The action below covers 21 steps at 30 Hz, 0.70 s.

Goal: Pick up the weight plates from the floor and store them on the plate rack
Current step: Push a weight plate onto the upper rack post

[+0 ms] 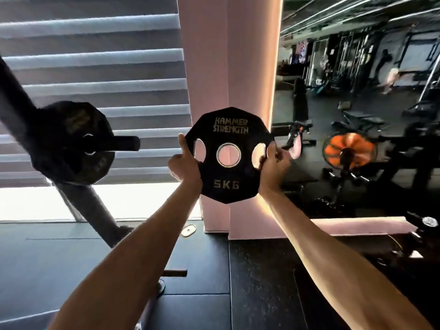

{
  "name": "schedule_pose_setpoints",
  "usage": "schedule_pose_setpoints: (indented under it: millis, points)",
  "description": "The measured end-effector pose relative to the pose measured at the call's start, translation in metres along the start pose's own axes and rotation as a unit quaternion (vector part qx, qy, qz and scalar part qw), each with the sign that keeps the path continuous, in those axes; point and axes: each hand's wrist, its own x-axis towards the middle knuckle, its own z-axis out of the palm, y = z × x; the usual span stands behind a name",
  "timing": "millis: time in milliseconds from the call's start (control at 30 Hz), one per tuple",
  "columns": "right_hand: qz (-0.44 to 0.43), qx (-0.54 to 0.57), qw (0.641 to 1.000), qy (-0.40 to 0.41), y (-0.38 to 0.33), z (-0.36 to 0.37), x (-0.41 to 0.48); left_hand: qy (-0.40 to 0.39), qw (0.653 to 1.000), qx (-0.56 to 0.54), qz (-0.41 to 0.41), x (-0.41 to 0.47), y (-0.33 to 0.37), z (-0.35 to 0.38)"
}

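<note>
Single head-worn wide-angle view, facing forward and a little downward.

This is the only feed I have, taken from the wearer's head height. It faces a pink pillar at frame centre, with window blinds filling the upper left and a gym room opening across the upper right. Both forearms reach in from the bottom edge. The left hand and right hand grip the weight plate at arm's length, mid-frame and face-on to the lens. The rack post slants across the left side, close by, and dark floor fills the bottom.
</note>
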Motion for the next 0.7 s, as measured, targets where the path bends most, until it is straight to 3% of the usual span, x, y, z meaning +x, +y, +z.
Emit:
schedule_pose_setpoints:
  millis: [200, 700]
  points:
    - [0.023, -0.008, 0.998, -0.059, 0.040, 0.057, 0.053, 0.075, 0.994, -0.080, -0.016, 0.051, 0.004, 0.037]
    - [0.097, 0.018, 0.979, -0.177, 0.149, 0.187, 0.137, 0.229, 0.971, -0.069, 0.005, 0.161, -0.014, 0.095]
